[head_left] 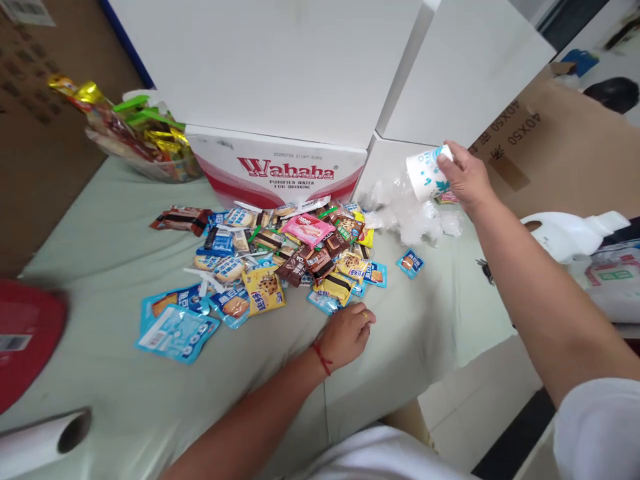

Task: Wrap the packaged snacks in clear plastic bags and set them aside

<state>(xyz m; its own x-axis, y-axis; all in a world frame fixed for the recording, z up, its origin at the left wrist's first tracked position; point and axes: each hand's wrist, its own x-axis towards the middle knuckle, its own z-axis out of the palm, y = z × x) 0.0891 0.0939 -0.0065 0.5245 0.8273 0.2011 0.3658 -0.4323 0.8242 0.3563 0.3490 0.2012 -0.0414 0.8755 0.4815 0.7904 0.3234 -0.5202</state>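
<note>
Right hand (467, 177) gripping cup (426, 177), left hand (347, 335) between snacks (300, 257) and table edge (447, 371)

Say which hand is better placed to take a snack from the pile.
Probably the left hand: it lies right beside the pile, while the right hand holds a cup farther away.

I read "Wahaha", "Purified Water for Drinking" on a carton (280, 170); "40X50" on cardboard (560, 147).
</note>
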